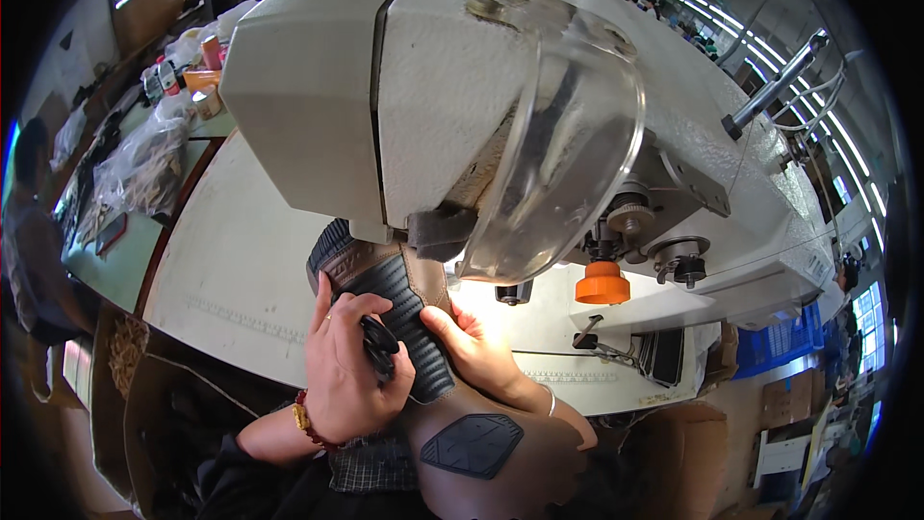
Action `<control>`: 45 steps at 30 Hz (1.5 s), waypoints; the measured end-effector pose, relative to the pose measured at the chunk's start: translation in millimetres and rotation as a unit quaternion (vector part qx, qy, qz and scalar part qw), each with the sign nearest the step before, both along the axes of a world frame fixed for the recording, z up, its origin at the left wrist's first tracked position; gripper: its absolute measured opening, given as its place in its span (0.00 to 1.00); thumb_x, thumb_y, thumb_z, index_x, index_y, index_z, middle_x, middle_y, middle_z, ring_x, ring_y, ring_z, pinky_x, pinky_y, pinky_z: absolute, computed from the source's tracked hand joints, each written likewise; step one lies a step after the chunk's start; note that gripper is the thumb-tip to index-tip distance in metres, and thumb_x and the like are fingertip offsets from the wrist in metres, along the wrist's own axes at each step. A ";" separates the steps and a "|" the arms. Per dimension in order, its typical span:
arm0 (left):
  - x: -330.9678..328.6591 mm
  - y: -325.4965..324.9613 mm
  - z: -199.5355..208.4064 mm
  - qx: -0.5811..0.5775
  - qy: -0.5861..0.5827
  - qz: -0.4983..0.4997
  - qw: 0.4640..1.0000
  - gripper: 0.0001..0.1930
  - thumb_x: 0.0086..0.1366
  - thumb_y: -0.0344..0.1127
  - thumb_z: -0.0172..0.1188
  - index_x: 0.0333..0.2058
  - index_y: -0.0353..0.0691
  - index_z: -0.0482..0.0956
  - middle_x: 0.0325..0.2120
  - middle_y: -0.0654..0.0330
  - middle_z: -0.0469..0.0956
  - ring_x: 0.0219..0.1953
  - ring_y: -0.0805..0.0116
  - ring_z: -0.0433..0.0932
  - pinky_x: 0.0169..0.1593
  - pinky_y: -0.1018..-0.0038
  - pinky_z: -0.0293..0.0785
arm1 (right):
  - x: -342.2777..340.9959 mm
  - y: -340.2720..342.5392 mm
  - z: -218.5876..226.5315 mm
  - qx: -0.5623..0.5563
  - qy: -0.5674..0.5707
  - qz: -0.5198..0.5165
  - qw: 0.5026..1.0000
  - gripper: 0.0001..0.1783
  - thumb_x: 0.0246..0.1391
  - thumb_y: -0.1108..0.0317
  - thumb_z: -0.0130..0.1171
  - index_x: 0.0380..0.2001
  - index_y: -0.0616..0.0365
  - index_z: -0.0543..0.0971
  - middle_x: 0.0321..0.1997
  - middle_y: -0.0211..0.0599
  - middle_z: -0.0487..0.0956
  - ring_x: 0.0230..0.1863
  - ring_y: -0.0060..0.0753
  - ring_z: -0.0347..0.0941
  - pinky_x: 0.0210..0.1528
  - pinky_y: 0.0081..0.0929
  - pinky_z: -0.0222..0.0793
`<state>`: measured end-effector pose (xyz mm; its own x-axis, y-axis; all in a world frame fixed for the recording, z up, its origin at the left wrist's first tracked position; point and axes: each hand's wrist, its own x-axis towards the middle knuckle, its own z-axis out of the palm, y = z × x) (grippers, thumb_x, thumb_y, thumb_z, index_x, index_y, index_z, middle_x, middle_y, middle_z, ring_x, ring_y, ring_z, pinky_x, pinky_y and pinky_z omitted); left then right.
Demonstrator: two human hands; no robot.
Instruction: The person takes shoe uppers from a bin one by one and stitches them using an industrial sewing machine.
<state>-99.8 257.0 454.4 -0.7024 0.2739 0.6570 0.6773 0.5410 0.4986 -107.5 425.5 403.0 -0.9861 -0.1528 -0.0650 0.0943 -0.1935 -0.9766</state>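
A brown leather boot upper with black ribbed panels lies under the sewing machine's head, its shaft hanging down over my lap. A black angular patch sits on the shaft. My left hand is curled around black-handled scissors, of which just the looped handles show. Its fingertips rest on the upper's left side. My right hand grips the upper's right edge, thumb on top of the ribbed panel and fingers partly hidden beside it. The needle area is hidden behind the machine head and its clear guard.
The white sewing machine fills the upper middle, above a pale worktable with ruler markings. An orange knob hangs at its right. Plastic bags crowd a side table at left. Cardboard boxes and a blue crate stand at right.
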 end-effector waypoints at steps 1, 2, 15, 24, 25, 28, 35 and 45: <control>-1.6 -1.8 -1.4 0.011 -0.012 -0.005 1.000 0.22 0.45 0.27 0.56 0.42 0.33 0.65 0.27 0.55 0.68 0.29 0.56 0.72 0.61 0.45 0.51 | -0.7 -1.8 -3.1 -0.006 0.009 -0.005 1.000 0.14 0.61 0.63 0.53 0.37 0.63 0.78 0.28 0.24 0.78 0.30 0.11 0.68 0.32 0.15 0.66; -3.1 -1.7 -2.8 0.011 -0.012 -0.006 1.000 0.22 0.45 0.27 0.56 0.42 0.33 0.65 0.27 0.55 0.68 0.29 0.56 0.72 0.61 0.45 0.51 | -1.2 -3.7 -6.6 -0.011 0.018 -0.009 1.000 0.13 0.61 0.64 0.53 0.37 0.63 0.78 0.30 0.25 0.78 0.31 0.11 0.68 0.33 0.14 0.66; -23.9 -1.7 -7.6 0.135 -0.042 0.020 0.990 0.13 0.50 0.19 0.54 0.36 0.34 0.65 0.26 0.56 0.68 0.27 0.57 0.71 0.61 0.51 0.56 | -6.5 -35.1 -5.4 -0.006 0.131 -0.097 0.987 0.11 0.61 0.70 0.50 0.42 0.65 0.75 0.33 0.33 0.79 0.33 0.13 0.67 0.36 0.15 0.66; -31.6 0.4 -7.6 0.155 -0.037 0.036 0.987 0.11 0.51 0.17 0.51 0.34 0.33 0.64 0.25 0.56 0.68 0.26 0.55 0.71 0.61 0.51 0.55 | -13.6 -35.6 -9.0 0.026 0.140 -0.111 0.984 0.11 0.62 0.69 0.49 0.44 0.64 0.74 0.35 0.31 0.78 0.35 0.14 0.67 0.40 0.16 0.66; -32.1 0.6 -7.7 0.156 -0.037 0.037 0.986 0.11 0.51 0.17 0.51 0.34 0.33 0.64 0.25 0.56 0.68 0.26 0.55 0.71 0.61 0.51 0.55 | -12.6 -34.1 -8.1 0.043 0.123 -0.091 0.987 0.11 0.63 0.69 0.48 0.44 0.62 0.73 0.40 0.26 0.76 0.40 0.13 0.67 0.45 0.15 0.64; -33.6 1.4 -5.8 0.160 -0.032 0.033 0.986 0.11 0.52 0.17 0.51 0.34 0.34 0.64 0.25 0.56 0.68 0.26 0.55 0.71 0.62 0.50 0.55 | -11.6 -31.0 -4.7 0.083 0.112 -0.088 0.986 0.11 0.63 0.69 0.47 0.45 0.62 0.73 0.40 0.26 0.76 0.40 0.13 0.66 0.45 0.14 0.63; -39.4 6.4 -0.8 0.161 0.024 0.029 0.986 0.11 0.51 0.16 0.50 0.33 0.34 0.63 0.23 0.56 0.68 0.25 0.55 0.71 0.62 0.49 0.54 | -15.9 -25.7 -12.6 0.028 0.093 -0.109 0.989 0.13 0.62 0.67 0.50 0.45 0.62 0.76 0.40 0.36 0.81 0.37 0.17 0.74 0.40 0.18 0.68; -46.1 9.2 -2.5 0.186 0.033 0.039 0.981 0.11 0.51 0.15 0.50 0.32 0.34 0.64 0.23 0.55 0.69 0.23 0.55 0.70 0.62 0.51 0.55 | -17.8 -18.0 -13.5 0.069 0.102 -0.089 0.988 0.12 0.62 0.69 0.50 0.42 0.65 0.78 0.36 0.24 0.79 0.35 0.10 0.68 0.39 0.11 0.66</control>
<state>-145.9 266.2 451.9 -0.6643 -0.0456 0.7461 0.6787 0.3815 0.6276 -125.3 407.5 389.5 -0.9913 0.0215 0.1299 -0.1309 -0.0532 -0.9900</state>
